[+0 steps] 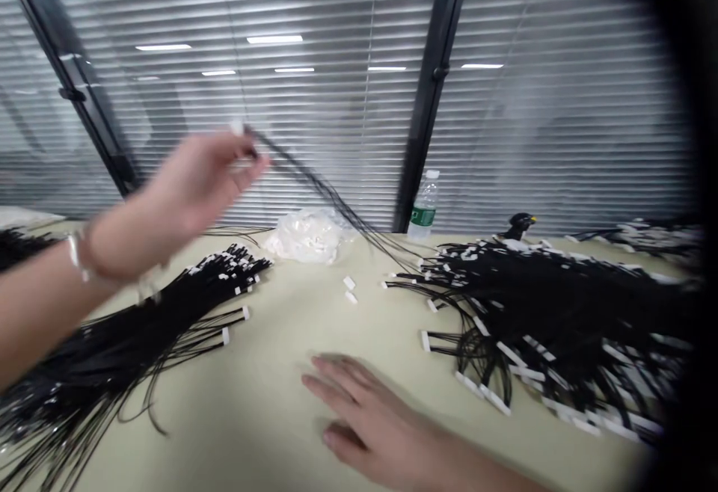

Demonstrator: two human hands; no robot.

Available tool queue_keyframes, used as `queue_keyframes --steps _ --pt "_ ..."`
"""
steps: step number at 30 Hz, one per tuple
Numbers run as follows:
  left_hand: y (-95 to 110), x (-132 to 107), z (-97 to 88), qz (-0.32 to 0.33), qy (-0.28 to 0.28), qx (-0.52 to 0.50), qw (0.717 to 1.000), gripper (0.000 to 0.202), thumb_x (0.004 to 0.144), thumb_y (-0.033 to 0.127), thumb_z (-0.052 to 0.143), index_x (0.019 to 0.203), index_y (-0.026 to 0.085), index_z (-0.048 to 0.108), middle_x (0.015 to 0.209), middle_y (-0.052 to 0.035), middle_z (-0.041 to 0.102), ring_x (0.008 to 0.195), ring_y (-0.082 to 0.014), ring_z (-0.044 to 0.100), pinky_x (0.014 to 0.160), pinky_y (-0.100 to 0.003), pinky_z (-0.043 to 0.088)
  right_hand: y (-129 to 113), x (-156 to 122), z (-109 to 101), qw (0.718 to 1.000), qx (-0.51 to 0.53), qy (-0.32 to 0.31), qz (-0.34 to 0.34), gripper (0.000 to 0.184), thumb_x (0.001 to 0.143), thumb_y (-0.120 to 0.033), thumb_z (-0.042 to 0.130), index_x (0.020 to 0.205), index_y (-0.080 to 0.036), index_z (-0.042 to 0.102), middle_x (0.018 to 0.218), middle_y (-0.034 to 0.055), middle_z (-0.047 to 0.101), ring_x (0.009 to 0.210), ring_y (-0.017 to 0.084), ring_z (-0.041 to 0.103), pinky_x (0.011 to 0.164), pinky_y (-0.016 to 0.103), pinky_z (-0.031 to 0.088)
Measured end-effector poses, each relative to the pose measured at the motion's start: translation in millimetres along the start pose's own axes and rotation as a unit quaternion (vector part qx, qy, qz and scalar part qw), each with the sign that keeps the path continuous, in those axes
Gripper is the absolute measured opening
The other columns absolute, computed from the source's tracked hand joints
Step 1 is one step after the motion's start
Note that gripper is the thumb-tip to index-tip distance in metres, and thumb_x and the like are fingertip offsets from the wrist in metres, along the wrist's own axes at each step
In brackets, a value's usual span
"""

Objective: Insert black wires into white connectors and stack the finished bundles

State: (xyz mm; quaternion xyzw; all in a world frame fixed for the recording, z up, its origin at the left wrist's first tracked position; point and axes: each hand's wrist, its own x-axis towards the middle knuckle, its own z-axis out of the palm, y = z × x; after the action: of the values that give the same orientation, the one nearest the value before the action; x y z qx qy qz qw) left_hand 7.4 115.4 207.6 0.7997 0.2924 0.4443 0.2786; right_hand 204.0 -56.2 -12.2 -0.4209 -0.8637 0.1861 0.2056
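Observation:
My left hand (207, 174), blurred by motion, is raised above the table with its fingers pinched on a black wire harness (330, 194). A white connector shows at the fingertips, and the thin wires slope down to the right toward the large pile. Low over the tabletop, my right hand (370, 417) has its fingers stretched out and nothing in them. Two small white connectors (350, 288) lie on the table beyond it. To its right, looped wires with white connectors (426, 340) stick out from the pile.
A big pile of black wire harnesses (538, 297) covers the right side, and another bundle (146, 335) lies at left. A clear plastic bag (311, 236) and a water bottle (423, 208) stand at the back, near the window blinds. A small black bird figure (520, 224) is behind the right pile.

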Motion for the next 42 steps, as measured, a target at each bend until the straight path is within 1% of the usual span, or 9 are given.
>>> queue_keyframes --steps 3,6,9,13,17,22,27,33,42 --pt "-52 -71 60.7 -0.119 -0.069 -0.089 0.986 0.016 0.083 0.026 0.05 0.092 0.015 0.057 0.101 -0.006 0.065 0.101 -0.0228 0.06 0.087 -0.034 0.052 6 -1 5 0.974 0.197 0.053 0.101 0.07 0.08 -0.042 0.053 0.139 -0.026 0.02 0.143 0.0051 0.023 0.131 0.025 0.02 0.107 0.045 0.018" --pt "-105 -123 96.2 -0.255 -0.113 -0.177 0.944 0.007 0.08 0.026 0.056 0.084 0.023 0.06 0.092 -0.003 0.069 0.098 -0.0242 0.062 0.089 -0.033 0.052 17 7 7 0.873 0.426 0.168 0.171 0.056 0.079 -0.048 0.054 0.125 -0.019 0.044 0.123 0.0106 0.049 0.115 0.022 0.044 0.103 0.041 0.028" --pt "-127 -147 103.9 -0.313 -0.114 -0.217 0.918 0.006 0.079 0.028 0.057 0.085 0.028 0.058 0.097 -0.0007 0.067 0.102 -0.0229 0.06 0.092 -0.031 0.05 31 16 4 0.81 0.504 0.224 0.199 0.05 0.089 -0.051 0.032 0.115 -0.012 0.046 0.103 0.0122 0.058 0.094 0.016 0.056 0.091 0.034 0.04" --pt "-118 -151 94.8 -0.371 -0.08 -0.272 0.884 0.017 0.079 0.034 0.056 0.095 0.029 0.057 0.101 -0.0013 0.063 0.089 -0.0188 0.064 0.087 -0.034 0.051 45 13 -4 0.775 0.564 0.185 0.216 0.048 0.088 -0.052 0.032 0.088 -0.011 0.056 0.074 0.0065 0.061 0.062 0.009 0.055 0.063 0.023 0.045" --pt "-116 -153 92.4 -0.373 -0.052 -0.313 0.872 0.016 0.08 0.037 0.055 0.086 0.024 0.061 0.081 0.0004 0.058 0.073 -0.0116 0.058 0.067 -0.023 0.051 52 5 -12 0.785 0.57 0.098 0.222 0.054 0.085 -0.058 0.03 0.055 -0.016 0.043 0.039 -0.0043 0.038 0.033 0.006 0.033 0.038 0.019 0.028" --pt "-131 -158 97.3 -0.387 -0.012 -0.332 0.86 0.017 0.074 0.034 0.063 0.083 0.019 0.063 0.081 -0.001 0.058 0.077 -0.0132 0.056 0.064 -0.022 0.047 56 5 -17 0.85 0.466 0.086 0.231 0.052 0.088 -0.058 0.019 0.068 -0.018 0.046 0.041 -0.0071 0.036 0.031 0.005 0.017 0.034 0.02 0.023" --pt "-126 -159 95.5 -0.375 -0.01 -0.384 0.843 0.022 0.077 0.034 0.058 0.093 0.019 0.061 0.096 -0.0067 0.063 0.095 -0.0214 0.057 0.081 -0.032 0.045 66 20 -34 0.937 0.194 0.159 0.245 0.035 0.089 -0.047 0.034 0.085 -0.018 0.054 0.071 0.0021 0.056 0.055 0.01 0.045 0.053 0.022 0.036" --pt "-125 -159 92.9 -0.366 -0.028 -0.453 0.812 0.019 0.078 0.028 0.057 0.095 0.02 0.056 0.098 -0.007 0.063 0.089 -0.0212 0.06 0.085 -0.035 0.041 90 61 -35 0.96 -0.093 0.161 0.208 0.03 0.088 -0.033 0.044 0.113 -0.017 0.05 0.111 0.0077 0.051 0.105 0.021 0.046 0.092 0.044 0.033" --pt "-135 -159 92.3 -0.338 -0.01 -0.496 0.8 0.019 0.066 0.006 0.054 0.081 0.018 0.057 0.094 -0.004 0.061 0.09 -0.0192 0.059 0.088 -0.034 0.041 100 93 -11 0.969 -0.102 0.141 0.174 0.025 0.088 -0.03 0.048 0.107 -0.014 0.053 0.11 0.0074 0.053 0.101 0.019 0.051 0.088 0.042 0.041"
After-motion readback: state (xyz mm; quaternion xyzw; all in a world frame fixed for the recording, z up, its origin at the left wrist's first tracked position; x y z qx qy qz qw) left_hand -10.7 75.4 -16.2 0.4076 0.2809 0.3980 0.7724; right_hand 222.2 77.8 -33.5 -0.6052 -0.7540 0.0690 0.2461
